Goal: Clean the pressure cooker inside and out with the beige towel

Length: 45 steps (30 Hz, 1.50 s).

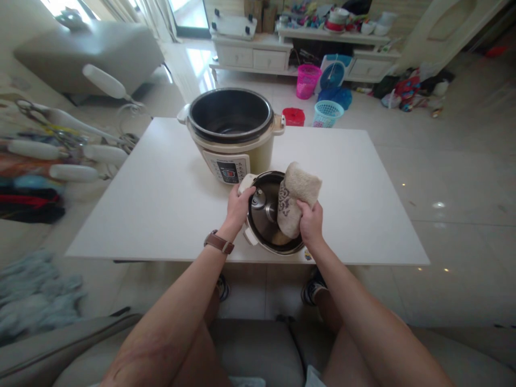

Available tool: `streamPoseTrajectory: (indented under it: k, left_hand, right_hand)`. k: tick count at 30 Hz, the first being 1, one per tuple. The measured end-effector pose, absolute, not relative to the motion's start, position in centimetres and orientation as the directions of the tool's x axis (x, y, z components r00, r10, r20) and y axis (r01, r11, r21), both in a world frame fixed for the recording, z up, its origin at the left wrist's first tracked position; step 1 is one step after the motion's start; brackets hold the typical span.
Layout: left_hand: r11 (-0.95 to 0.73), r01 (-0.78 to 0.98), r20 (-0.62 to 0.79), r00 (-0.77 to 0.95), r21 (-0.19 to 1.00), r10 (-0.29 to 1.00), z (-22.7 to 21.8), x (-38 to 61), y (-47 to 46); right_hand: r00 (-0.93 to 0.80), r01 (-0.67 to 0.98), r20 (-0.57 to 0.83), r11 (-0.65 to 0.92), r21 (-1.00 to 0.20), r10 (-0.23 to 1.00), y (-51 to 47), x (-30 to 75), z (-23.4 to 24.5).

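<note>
An electric pressure cooker (258, 156) stands upright and uncovered on the white table, its dark inner pot (229, 115) showing. In front of it is the cooker's lid (268, 223), turned so its metal underside faces me. My left hand (238, 207) grips the lid's rim by the pale handle, thumb on the inner edge. In my right hand (311, 220) is a folded beige towel (304, 185) with a dark pattern, lying against the right part of the lid's underside and hiding it.
The white table (355, 193) reaches out on both sides of the cooker. Beyond its far edge are a red bin (293, 116), a light blue basket (328, 113) and a pink basket (308, 80). A metal rack with white-tipped arms (105, 80) stands at left.
</note>
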<state>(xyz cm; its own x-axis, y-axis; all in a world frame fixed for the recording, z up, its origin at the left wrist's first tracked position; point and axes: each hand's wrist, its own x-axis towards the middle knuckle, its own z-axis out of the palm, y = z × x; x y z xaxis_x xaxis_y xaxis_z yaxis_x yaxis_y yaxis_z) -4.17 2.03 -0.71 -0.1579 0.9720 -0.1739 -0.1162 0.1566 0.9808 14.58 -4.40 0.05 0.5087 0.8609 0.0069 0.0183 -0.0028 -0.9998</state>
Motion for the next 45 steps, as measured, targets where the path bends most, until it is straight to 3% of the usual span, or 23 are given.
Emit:
streamPoseTrajectory:
  k: [4,9,13,17,21,25,28,30,33,38,42,45]
  left_hand:
    - [0.154,-0.163,-0.175,-0.126,0.975,0.976,-0.8,-4.1,2.1]
    - [0.123,-0.147,-0.143,-0.138,0.981,0.980,-0.6,-3.9,2.1]
    - [0.126,-0.114,-0.143,-0.160,0.985,0.977,-0.1,-3.9,1.8]
    - [0.119,-0.057,-0.127,-0.164,0.991,0.978,0.3,-4.0,1.8]
    - [0.119,-0.040,-0.124,-0.164,0.992,0.979,0.2,-4.1,2.0]
    - [0.116,-0.039,-0.121,-0.165,0.992,0.979,0.0,-4.1,2.1]
    - [0.116,-0.041,-0.121,-0.164,0.992,0.979,-0.1,-4.1,2.1]
    - [0.115,-0.043,-0.121,-0.168,0.992,0.978,-0.1,-4.1,2.0]
    - [0.115,-0.044,-0.121,-0.176,0.992,0.977,-0.1,-4.1,2.0]
    - [0.110,-0.071,-0.121,-0.180,0.991,0.976,-0.1,-4.0,2.0]
    - [0.116,-0.029,-0.119,-0.191,0.993,0.974,0.1,-4.1,1.9]
    - [0.106,-0.008,-0.105,-0.182,0.994,0.978,0.2,-4.2,1.9]
  right_hand:
    - [0.197,0.322,0.098,0.030,-0.946,0.976,-5.2,14.3,-0.2]
    - [-0.258,0.596,0.172,0.297,-0.746,0.951,-6.2,13.6,-0.4]
    - [-0.475,0.602,0.172,0.461,-0.652,0.863,-6.5,14.1,0.1]
    - [-0.623,0.511,0.127,0.524,-0.682,0.772,-6.5,15.4,1.0]
    - [-0.541,0.385,0.113,0.365,-0.848,0.834,-6.1,17.3,1.8]
    - [-0.006,0.231,0.084,0.083,-0.969,0.996,-5.4,19.5,1.7]
    - [0.388,0.121,0.069,0.023,-0.992,0.919,-4.9,20.0,1.7]
    - [0.468,0.143,0.101,0.038,-0.989,0.878,-4.7,19.3,1.8]
    - [0.345,0.268,0.170,0.077,-0.960,0.923,-5.0,16.8,1.7]
    - [-0.169,0.397,0.213,0.264,-0.879,0.962,-5.8,12.9,0.4]
    - [-0.419,0.350,0.148,0.309,-0.884,0.896,-6.0,13.1,0.4]
    - [-0.561,0.259,0.037,0.218,-0.941,0.827,-5.4,14.9,1.2]
